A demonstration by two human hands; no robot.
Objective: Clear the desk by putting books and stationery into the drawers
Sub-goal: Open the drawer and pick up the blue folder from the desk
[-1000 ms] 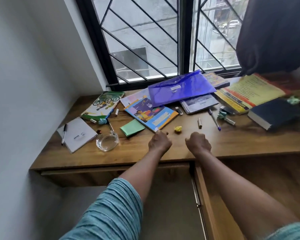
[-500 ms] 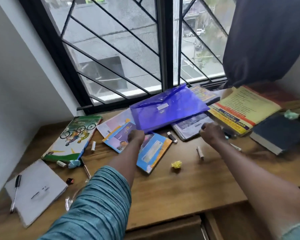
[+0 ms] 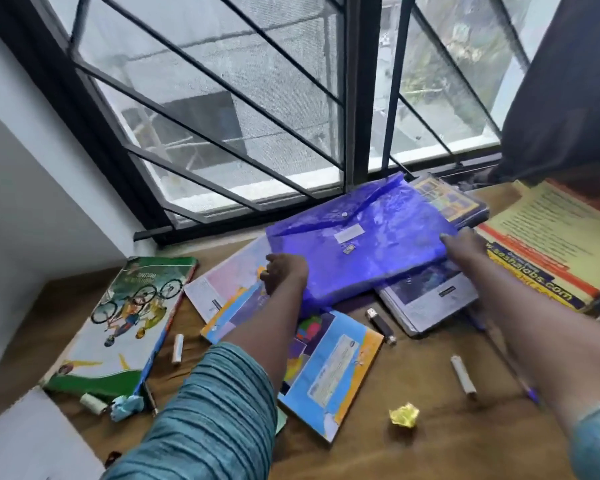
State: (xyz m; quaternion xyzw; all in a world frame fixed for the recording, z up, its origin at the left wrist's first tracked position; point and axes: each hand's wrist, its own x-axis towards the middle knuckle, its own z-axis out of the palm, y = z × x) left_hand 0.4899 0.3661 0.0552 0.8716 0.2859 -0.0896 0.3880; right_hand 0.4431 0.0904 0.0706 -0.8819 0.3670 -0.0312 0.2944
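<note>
Left grip (image 3: 284, 271) curls round the near-left edge of the purple plastic snap folder (image 3: 361, 244), and the right grip (image 3: 465, 245) lies on that folder's right edge, too blurred to tell whether it pinches. Thin, glossy and floppy, the folder looks light but apt to sag, so opposite edges suit it; it rests on paperback books (image 3: 430, 299) below the window frame (image 3: 353, 98).

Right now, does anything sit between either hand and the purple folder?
Nothing visible does. The left hand grips the purple folder at its left edge; the right hand is on its right edge, grip blurred. Nothing lies on the folder, which rests on other books. The drawers are out of view.
</note>
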